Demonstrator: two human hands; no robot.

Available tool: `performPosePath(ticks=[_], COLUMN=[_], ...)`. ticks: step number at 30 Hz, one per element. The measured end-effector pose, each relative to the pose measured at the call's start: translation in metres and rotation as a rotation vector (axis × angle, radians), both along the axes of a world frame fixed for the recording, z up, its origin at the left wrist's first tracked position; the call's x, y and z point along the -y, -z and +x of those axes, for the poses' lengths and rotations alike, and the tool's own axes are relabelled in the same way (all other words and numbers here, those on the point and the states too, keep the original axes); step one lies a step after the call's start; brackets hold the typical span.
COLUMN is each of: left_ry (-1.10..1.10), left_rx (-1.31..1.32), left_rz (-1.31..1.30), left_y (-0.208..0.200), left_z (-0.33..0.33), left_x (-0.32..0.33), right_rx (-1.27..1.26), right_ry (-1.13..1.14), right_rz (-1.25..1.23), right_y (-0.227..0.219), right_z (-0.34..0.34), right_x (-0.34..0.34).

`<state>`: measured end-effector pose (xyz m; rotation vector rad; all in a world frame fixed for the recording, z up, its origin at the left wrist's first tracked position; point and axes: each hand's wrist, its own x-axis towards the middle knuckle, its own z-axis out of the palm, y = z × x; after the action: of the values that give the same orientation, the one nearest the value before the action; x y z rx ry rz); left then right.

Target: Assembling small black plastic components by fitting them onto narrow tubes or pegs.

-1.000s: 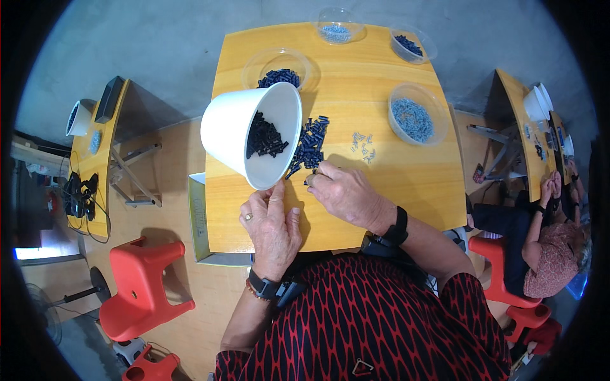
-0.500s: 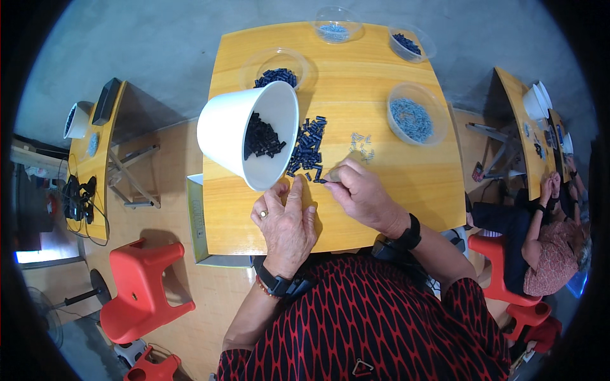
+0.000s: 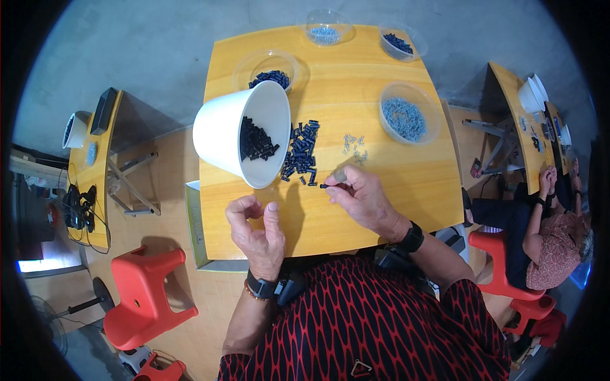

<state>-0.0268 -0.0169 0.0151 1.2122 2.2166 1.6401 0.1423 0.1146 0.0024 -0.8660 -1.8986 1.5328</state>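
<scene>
My right hand [image 3: 361, 198] pinches a small black cylindrical piece [image 3: 324, 186] between thumb and fingertips, just above the table. Raised near the front edge, my left hand [image 3: 255, 230] is empty, its thumb apart from its half-curled fingers. A loose pile of black cylindrical pieces [image 3: 301, 151] lies beyond my hands. Left of it, a white bucket [image 3: 219, 133] rests on its side, mouth toward the pile, with more black pieces [image 3: 257, 141] inside. Several small silvery pieces, perhaps screws [image 3: 354, 147], are scattered beyond my right hand.
Clear bowls stand around the wooden table [image 3: 343, 70]: one of grey-blue small parts [image 3: 405, 119] at right, others with black or silvery pieces at the back. A red stool [image 3: 143, 286] stands left. At far right another person [image 3: 553, 251] sits at another table.
My left hand has lifted off the table by the pile and drawn back left, its fingers curling. My right hand still pinches the black piece, slightly lower.
</scene>
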Motion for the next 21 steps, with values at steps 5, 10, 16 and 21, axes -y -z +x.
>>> performPosePath(ticks=[5, 10, 16, 21], left_ry=[-0.037, 0.050, 0.362, 0.533], left_rx=[0.152, 0.197, 0.411, 0.634], left_rz=[0.116, 0.097, -0.048, 0.012], left_y=[0.005, 0.005, -0.005, -0.001], left_z=[-0.002, 0.014, 0.034, 0.037], left_x=[-0.009, 0.006, -0.015, -0.025], right_rx=[-0.032, -0.147, -0.259, -0.263], right_ry=[0.014, 0.070, 0.049, -0.026], right_rz=[-0.103, -0.368, -0.482, -0.483], right_y=[-0.011, -0.014, -0.011, -0.002], right_z=[0.009, 0.015, 0.015, 0.015], right_x=[0.006, 0.006, 0.008, 0.018])
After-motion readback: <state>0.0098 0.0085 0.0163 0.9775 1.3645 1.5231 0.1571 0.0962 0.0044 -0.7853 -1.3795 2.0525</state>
